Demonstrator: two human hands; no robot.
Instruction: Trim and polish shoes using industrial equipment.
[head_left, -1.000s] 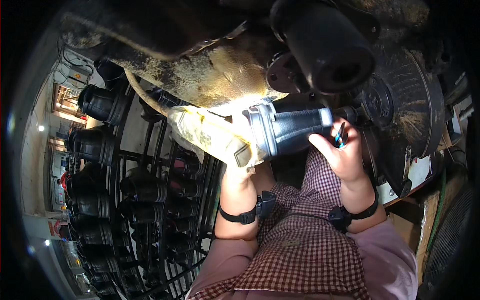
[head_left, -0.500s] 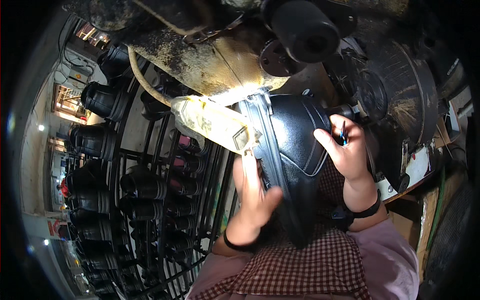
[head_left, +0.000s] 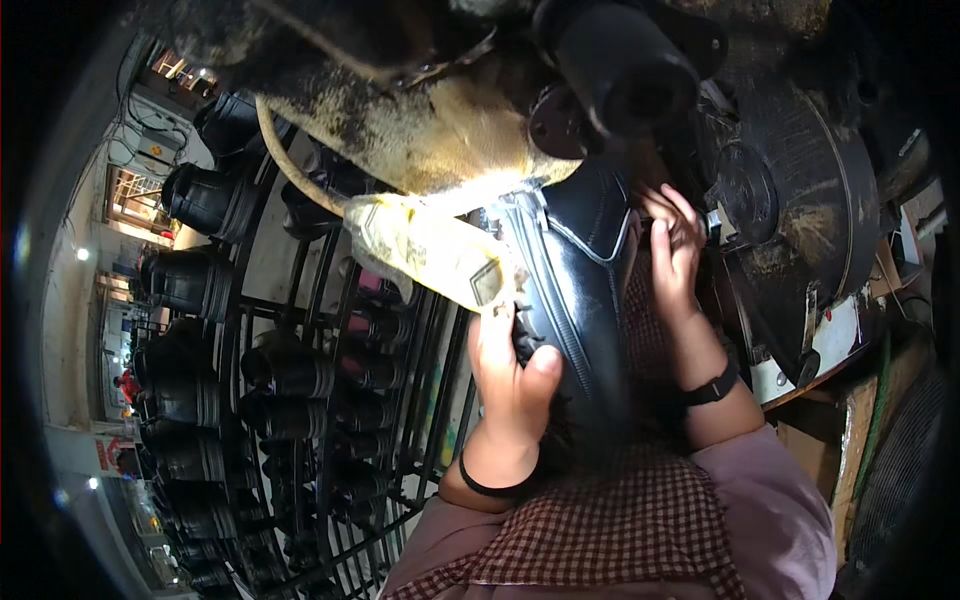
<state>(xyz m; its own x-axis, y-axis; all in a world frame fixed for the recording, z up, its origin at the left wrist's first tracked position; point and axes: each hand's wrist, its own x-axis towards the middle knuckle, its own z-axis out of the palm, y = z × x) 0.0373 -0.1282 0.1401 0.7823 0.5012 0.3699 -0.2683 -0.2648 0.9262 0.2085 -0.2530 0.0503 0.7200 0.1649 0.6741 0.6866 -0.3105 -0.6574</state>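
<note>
A black leather boot (head_left: 580, 290) stands upright in front of me, its opening toward a grimy machine (head_left: 420, 120) overhead. My left hand (head_left: 510, 375) grips the boot's left side, thumb pressed on the leather. At the boot's upper right edge my right hand (head_left: 675, 245) rests with its fingers against the leather, next to a dark round machine wheel (head_left: 800, 200). A dirty yellow-taped arm (head_left: 425, 250) of the machine reaches the boot's top from the left. Both wrists wear dark bands. A checked apron (head_left: 620, 530) covers my lap.
A black metal rack (head_left: 300, 400) on the left carries several black boots, such as one (head_left: 205, 200) near its top. A black cylinder (head_left: 625, 70) juts from the machine above. A hose (head_left: 290, 165) curves under the machine. Clutter and a green cord (head_left: 880, 400) lie at right.
The boot has swung from lying across to standing upright. My left hand slid down to grip its lower side, and my right hand moved up along its right edge.
</note>
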